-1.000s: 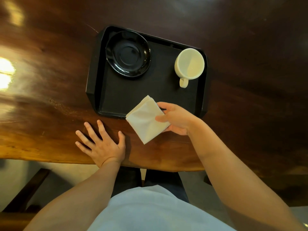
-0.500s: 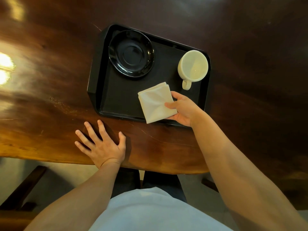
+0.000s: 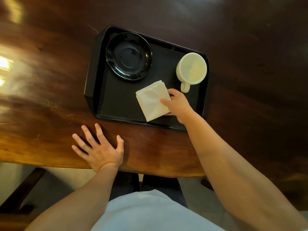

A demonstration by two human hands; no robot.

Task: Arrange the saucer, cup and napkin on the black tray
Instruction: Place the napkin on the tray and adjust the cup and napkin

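Note:
A black tray (image 3: 116, 104) lies on the dark wooden table. A glossy black saucer (image 3: 129, 56) sits in its far left corner. A cream cup (image 3: 191, 68) stands at the tray's right side, its handle pointing toward me. A folded white napkin (image 3: 152, 101) is over the tray's near middle, and my right hand (image 3: 177, 105) pinches its right edge between thumb and fingers. My left hand (image 3: 100, 147) rests flat on the table in front of the tray, fingers spread, holding nothing.
The wooden table (image 3: 50, 80) has a curved near edge (image 3: 50, 165) just behind my left wrist. Bright light reflections lie on its left side. Below the edge I see floor and a dark wooden piece (image 3: 21, 192) at lower left.
My right hand carried the napkin from over the tray's near edge onto the tray's near middle. The left hand stayed flat on the table.

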